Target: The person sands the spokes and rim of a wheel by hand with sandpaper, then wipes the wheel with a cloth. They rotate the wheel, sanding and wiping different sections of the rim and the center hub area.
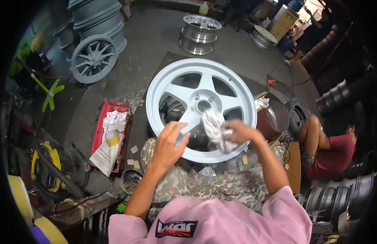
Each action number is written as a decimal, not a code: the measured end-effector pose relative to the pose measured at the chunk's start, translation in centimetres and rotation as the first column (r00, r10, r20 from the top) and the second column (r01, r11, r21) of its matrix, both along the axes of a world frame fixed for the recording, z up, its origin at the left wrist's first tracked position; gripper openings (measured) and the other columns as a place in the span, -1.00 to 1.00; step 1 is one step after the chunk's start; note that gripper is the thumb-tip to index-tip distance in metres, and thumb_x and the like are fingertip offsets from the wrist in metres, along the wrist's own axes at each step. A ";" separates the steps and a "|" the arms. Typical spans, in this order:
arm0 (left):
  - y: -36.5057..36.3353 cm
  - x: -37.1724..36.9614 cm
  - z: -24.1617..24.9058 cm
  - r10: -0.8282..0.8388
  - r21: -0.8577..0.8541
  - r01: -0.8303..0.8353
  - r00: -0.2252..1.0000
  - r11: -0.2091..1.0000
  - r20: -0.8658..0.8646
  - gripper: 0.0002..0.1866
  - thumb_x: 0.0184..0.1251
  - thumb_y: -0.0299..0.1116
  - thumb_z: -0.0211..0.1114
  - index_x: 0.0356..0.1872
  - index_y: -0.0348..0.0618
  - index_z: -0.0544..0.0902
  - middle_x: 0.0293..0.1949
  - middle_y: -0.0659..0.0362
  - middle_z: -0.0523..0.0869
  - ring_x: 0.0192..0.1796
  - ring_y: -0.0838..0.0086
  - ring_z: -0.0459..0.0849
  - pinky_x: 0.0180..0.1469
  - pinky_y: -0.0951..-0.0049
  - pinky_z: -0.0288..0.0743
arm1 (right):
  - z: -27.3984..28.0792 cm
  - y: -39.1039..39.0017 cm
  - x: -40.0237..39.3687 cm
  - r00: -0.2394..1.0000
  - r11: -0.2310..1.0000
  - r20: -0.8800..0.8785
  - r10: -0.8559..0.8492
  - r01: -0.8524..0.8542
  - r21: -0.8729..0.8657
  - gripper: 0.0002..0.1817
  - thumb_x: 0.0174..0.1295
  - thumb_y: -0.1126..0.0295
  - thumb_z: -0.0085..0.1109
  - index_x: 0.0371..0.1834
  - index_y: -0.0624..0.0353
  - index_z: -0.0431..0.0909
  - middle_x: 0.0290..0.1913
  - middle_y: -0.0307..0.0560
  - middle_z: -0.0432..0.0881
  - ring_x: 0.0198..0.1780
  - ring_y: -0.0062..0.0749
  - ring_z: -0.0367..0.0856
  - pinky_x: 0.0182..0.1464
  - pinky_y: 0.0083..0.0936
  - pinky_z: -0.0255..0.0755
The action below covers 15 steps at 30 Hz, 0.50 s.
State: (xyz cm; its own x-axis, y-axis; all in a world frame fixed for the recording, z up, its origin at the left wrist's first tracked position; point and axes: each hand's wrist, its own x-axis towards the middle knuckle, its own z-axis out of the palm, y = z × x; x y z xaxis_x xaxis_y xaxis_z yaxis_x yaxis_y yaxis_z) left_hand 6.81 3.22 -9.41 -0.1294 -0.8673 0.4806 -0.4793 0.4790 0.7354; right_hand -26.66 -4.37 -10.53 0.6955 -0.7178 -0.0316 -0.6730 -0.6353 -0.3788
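Observation:
A large pale grey five-spoke wheel rim point(203, 87) lies face up in front of me, above my camouflage-covered lap. My right hand point(236, 133) grips a crumpled white cloth point(213, 124), which lies over a lower spoke near the hub and is slightly blurred. Over the rim's lower left part is my left hand point(171, 140), its fingers apart and nothing in them. Whether its fingertips touch the spoke I cannot tell.
At left stand a red tray point(97, 136) with cloth and tape, a black-and-yellow vacuum point(54, 166) and stacked grey rims point(97, 24). Polished rims point(198, 38) stand ahead. A person in a red shirt point(335, 156) sits at right beside a tire point(296, 116).

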 end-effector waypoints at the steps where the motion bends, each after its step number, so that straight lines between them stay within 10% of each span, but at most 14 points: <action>1: -0.2 -0.8 -0.2 0.006 -0.007 -0.006 1.000 1.000 -0.008 -0.74 0.34 -0.49 0.37 0.01 -0.33 0.70 -0.05 -0.06 0.73 0.03 0.07 0.73 0.12 0.25 0.58 | 1.8 0.1 0.4 1.000 1.000 -0.008 0.006 -0.006 -0.007 -0.58 0.25 0.09 0.37 -0.13 0.25 0.57 -0.18 0.15 0.75 -0.03 -0.28 0.73 -0.06 -0.34 0.57; 4: -1.0 -2.9 -1.1 -0.168 -0.021 0.169 0.985 0.985 0.043 -0.72 0.34 -0.43 0.40 0.03 -0.31 0.69 -0.03 -0.06 0.73 0.05 0.04 0.72 0.12 0.20 0.58 | 9.0 2.5 1.4 0.690 0.636 -0.023 -0.724 0.680 0.364 -0.68 0.24 0.29 0.38 -0.06 0.21 0.55 -0.12 0.21 0.71 -0.04 -0.18 0.68 0.10 -0.26 0.51; 8: -5.6 -5.7 -3.7 -0.235 -0.093 0.272 0.928 0.958 0.290 -0.60 0.36 -0.22 0.41 0.03 -0.34 0.68 -0.06 -0.08 0.71 0.06 0.02 0.67 0.19 0.05 0.51 | 13.3 2.1 -6.4 0.688 0.602 0.500 -0.525 0.716 -0.354 -0.69 0.22 0.33 0.37 -0.06 0.21 0.54 -0.24 0.09 0.67 -0.21 -0.21 0.69 -0.10 -0.27 0.54; 9: -6.8 -5.8 -4.6 -0.213 -0.096 0.269 0.896 0.958 0.389 -0.57 0.39 -0.14 0.38 0.03 -0.34 0.68 -0.05 -0.09 0.72 0.08 0.02 0.67 0.23 0.00 0.48 | 17.0 3.2 -6.6 0.583 0.529 0.678 -0.448 0.784 -0.325 -0.77 0.31 0.40 0.32 -0.06 0.22 0.53 -0.17 -0.01 0.64 -0.18 -0.29 0.63 -0.08 -0.30 0.53; 10: -7.8 -5.9 -5.4 -0.192 -0.092 0.267 0.855 0.959 0.482 -0.54 0.42 -0.07 0.35 0.03 -0.34 0.68 -0.04 -0.10 0.72 0.10 0.03 0.67 0.27 -0.05 0.45 | 20.9 5.4 -4.7 0.193 0.288 0.818 -0.542 0.957 -0.035 -0.84 0.40 0.47 0.25 -0.04 0.22 0.52 -0.10 -0.12 0.60 -0.17 -0.43 0.57 -0.13 -0.41 0.51; 11: -8.2 -6.2 -5.8 -0.201 -0.086 0.276 0.849 0.957 0.488 -0.54 0.42 -0.07 0.35 0.03 -0.34 0.68 -0.04 -0.10 0.72 0.10 0.03 0.67 0.27 -0.05 0.45 | 21.9 4.7 -9.5 0.474 0.214 0.864 -0.171 0.874 -0.437 -0.81 0.46 0.46 0.23 0.03 0.26 0.49 -0.05 -0.14 0.58 -0.15 -0.52 0.55 -0.16 -0.49 0.52; 12: -8.6 -6.6 -5.9 -0.175 -0.021 0.240 0.763 0.971 0.622 -0.51 0.44 -0.01 0.31 -0.01 -0.34 0.68 -0.04 -0.10 0.72 0.08 0.01 0.68 0.26 -0.03 0.45 | 24.0 5.8 -7.7 0.236 0.225 0.963 0.133 0.939 -0.262 -0.73 0.46 0.42 0.26 0.08 0.30 0.46 -0.01 -0.12 0.56 -0.12 -0.53 0.56 -0.13 -0.57 0.55; 14: -9.1 -7.5 -6.3 -0.151 0.036 0.187 0.654 0.982 0.741 -0.48 0.46 0.04 0.28 -0.05 -0.35 0.69 -0.04 -0.11 0.73 0.06 -0.01 0.70 0.26 -0.01 0.45 | 25.5 7.3 -8.2 0.534 -0.302 0.817 0.215 0.832 -0.465 -0.62 0.45 0.31 0.32 0.07 0.38 0.42 -0.12 -0.01 0.61 -0.17 -0.43 0.62 -0.25 -0.52 0.58; 15: -9.1 -8.6 -6.5 -0.199 0.088 0.195 0.671 0.977 0.715 -0.45 0.47 0.07 0.25 -0.07 -0.37 0.69 -0.05 -0.12 0.73 0.05 -0.03 0.70 0.25 -0.04 0.45 | 24.5 6.4 -7.1 0.240 -0.245 0.940 0.243 0.953 -0.180 -0.56 0.46 0.25 0.31 0.06 0.42 0.39 -0.09 0.01 0.59 -0.14 -0.38 0.62 -0.13 -0.49 0.58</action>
